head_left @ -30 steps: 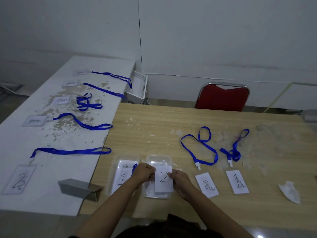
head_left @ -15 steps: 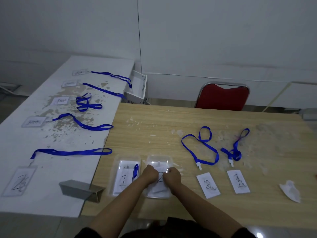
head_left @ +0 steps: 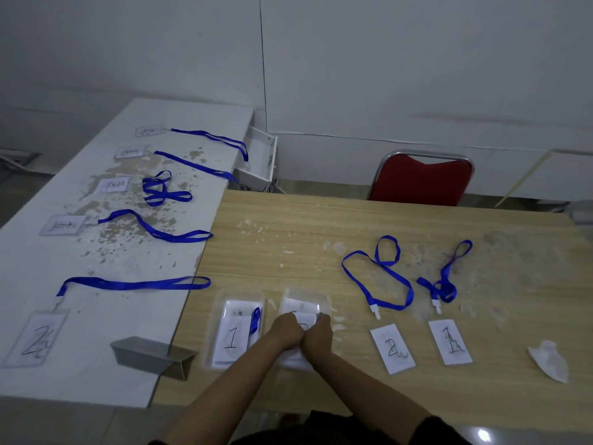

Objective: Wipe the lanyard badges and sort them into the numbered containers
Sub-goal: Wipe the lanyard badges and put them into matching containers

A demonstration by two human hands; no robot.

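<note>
Lower now than a second ago, both hands are pressing the "2" card (head_left: pixel 303 326) down into tray 2 (head_left: pixel 305 298). I am curling my left hand (head_left: pixel 285 330) and right hand (head_left: pixel 317 337) round its edges; pressing evenly should seat it flat.

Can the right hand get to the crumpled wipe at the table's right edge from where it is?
Probably yes: nothing lies between the right hand and the wipe except two flat cards, though it is busy at the tray.

A single head-worn wide-angle camera looks forward and steeply down, close over the wooden counter (head_left: pixel 417 220), toward the wall beyond.
</note>
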